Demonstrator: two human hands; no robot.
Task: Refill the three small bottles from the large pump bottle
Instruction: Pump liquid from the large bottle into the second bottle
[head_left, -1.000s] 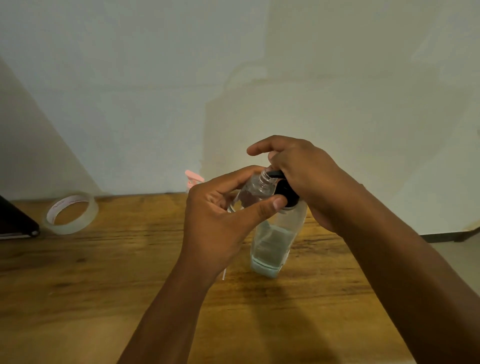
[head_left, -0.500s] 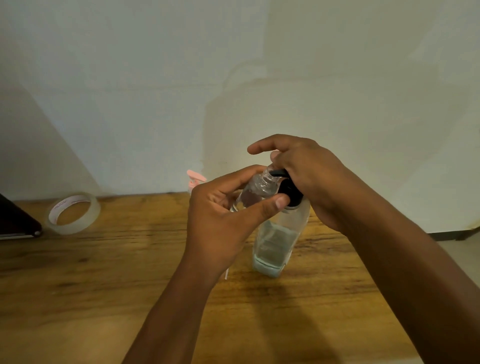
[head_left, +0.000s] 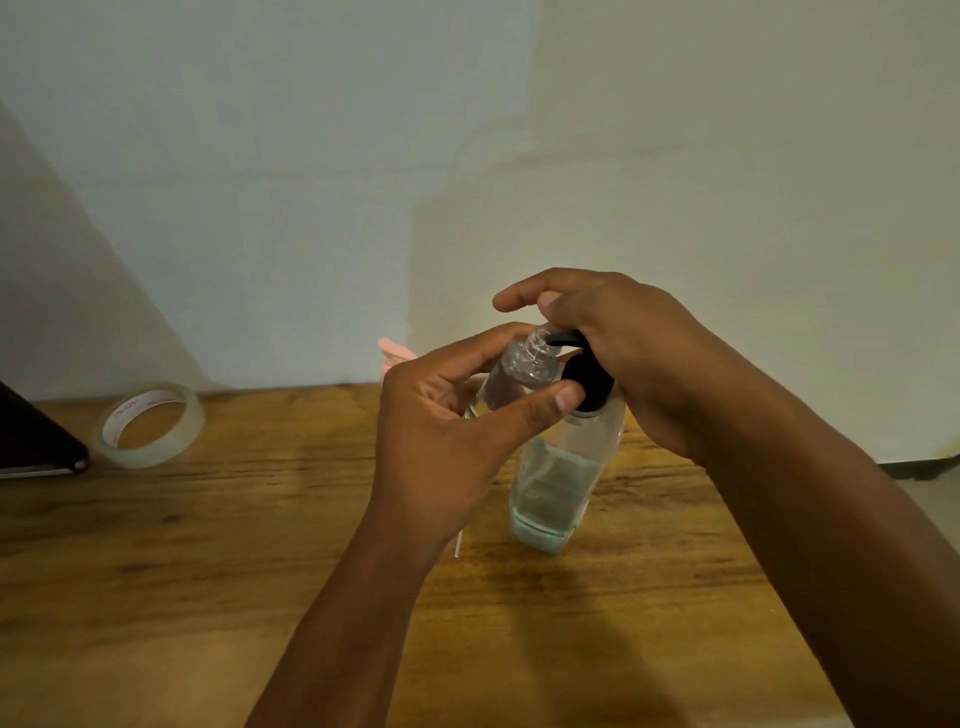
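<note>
The left hand (head_left: 441, 441) pinches a tilted small bottle (head_left: 519, 364), its mouth under the spout; the right hand (head_left: 639, 358) presses the pump (head_left: 584, 382) of the large bottle (head_left: 558, 483) just below

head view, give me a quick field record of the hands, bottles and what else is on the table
left hand: holds small clear plastic bottle, tilted, open threaded neck at the pump's spout
right hand: on the black pump head
large clear pump bottle: upright on wooden table, partly filled with clear liquid
clear tape roll: lying flat, far left
pink object: behind left hand, mostly hidden
other small bottles: not visible
</note>
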